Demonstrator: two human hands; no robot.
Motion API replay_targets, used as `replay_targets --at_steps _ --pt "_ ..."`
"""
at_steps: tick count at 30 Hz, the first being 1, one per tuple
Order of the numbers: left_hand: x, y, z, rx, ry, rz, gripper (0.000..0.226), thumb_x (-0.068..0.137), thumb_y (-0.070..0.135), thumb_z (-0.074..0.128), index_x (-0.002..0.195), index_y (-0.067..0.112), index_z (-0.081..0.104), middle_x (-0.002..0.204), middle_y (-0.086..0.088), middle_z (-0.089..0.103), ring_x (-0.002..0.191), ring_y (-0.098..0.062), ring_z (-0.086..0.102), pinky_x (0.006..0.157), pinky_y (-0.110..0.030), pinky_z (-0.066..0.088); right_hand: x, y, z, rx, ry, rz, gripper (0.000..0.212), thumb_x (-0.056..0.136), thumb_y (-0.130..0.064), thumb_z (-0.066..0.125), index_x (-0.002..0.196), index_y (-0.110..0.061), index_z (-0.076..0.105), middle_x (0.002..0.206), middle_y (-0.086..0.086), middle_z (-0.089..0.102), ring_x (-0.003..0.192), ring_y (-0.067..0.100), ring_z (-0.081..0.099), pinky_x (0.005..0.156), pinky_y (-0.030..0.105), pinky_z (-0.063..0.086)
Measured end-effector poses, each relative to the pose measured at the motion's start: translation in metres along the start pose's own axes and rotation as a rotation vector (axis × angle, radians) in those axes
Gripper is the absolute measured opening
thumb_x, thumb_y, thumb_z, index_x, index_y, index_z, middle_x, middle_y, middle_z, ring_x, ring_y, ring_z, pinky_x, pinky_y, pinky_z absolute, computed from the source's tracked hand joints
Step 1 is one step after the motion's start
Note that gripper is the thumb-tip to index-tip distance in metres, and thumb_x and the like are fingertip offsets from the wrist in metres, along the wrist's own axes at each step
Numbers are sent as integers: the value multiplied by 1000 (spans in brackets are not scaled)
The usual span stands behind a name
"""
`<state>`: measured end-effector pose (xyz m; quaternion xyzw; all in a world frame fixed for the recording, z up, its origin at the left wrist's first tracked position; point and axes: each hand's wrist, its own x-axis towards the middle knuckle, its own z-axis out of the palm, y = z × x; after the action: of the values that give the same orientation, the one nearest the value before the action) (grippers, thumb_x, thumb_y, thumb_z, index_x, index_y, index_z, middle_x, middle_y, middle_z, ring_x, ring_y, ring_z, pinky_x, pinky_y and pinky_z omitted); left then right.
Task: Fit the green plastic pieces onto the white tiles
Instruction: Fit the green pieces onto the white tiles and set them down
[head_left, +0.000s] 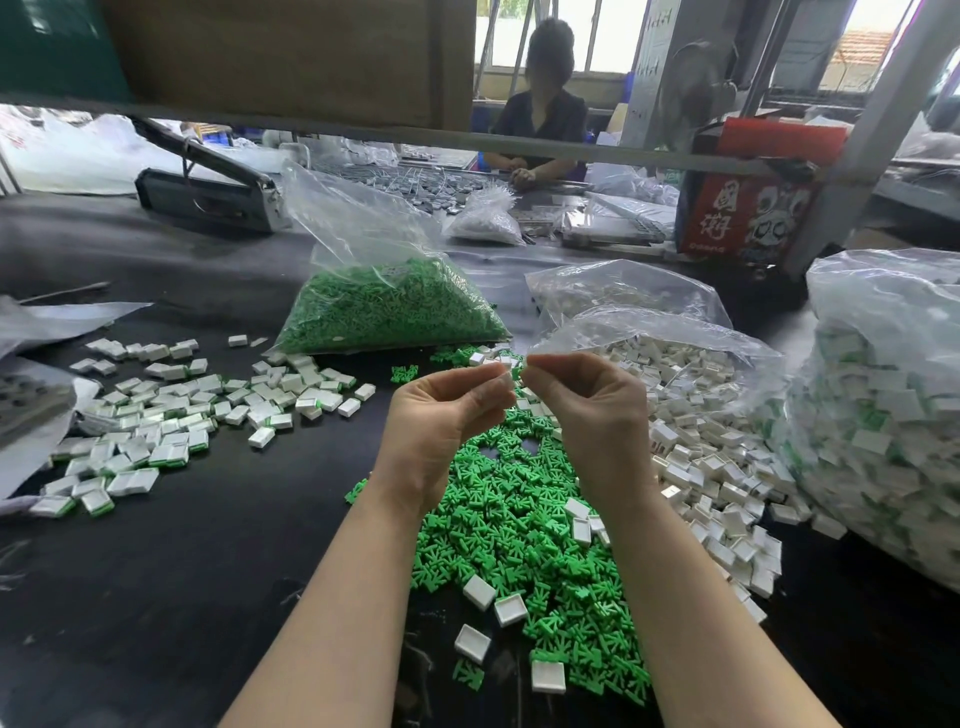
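A dark, matte work table carried loose parts and bags. A heap of small green plastic pieces lay at centre, with a few white square tiles scattered on it. To the left lay a spread of white tiles already fitted with green. Behind stood a clear plastic bag of green pieces; to the right, an open clear bag spilling white tiles and a large clear bag of assembled tiles. A red printed box and a grey device rested farther back.
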<state>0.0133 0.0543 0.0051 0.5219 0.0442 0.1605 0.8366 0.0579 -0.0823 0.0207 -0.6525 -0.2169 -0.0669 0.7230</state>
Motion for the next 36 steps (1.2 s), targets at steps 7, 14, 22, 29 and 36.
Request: replay_targets --at_steps 7,14,22,29,36 --pt "0 1 -3 34 8 21 20 64 16 80 84 15 80 85 -11 76 75 -17 73 64 -19 55 -1 1 0 -83 -61 -50 15 81 0 74 96 3 73 88 12 75 81 21 72 77 24 57" --pt "-2 3 -2 79 9 52 17 63 13 78 81 14 79 82 -12 76 73 -19 73 64 -20 55 0 -3 -3 -198 -100 -89 11 80 -2 76 91 -2 75 83 8 75 78 23 72 77 34 60" --pt "-3 4 -6 153 -49 100 17 66 13 78 82 18 80 83 -11 76 75 -22 74 69 -23 56 2 -8 -5 -285 -154 -115 9 78 -1 78 87 -1 75 79 8 74 73 25 71 74 45 58" --pt "-3 6 -5 184 -88 181 19 69 15 78 87 19 80 83 -8 76 73 -17 72 68 -19 54 3 -5 -10 -243 -199 -92 14 84 -9 74 95 -4 68 81 9 72 74 24 70 70 34 59" --pt "-1 2 -2 221 -56 141 19 71 19 76 90 18 78 85 -5 76 74 -11 69 68 -18 53 1 3 -7 -594 -347 -80 23 100 -23 52 81 -13 60 66 -4 58 56 8 47 55 33 38"
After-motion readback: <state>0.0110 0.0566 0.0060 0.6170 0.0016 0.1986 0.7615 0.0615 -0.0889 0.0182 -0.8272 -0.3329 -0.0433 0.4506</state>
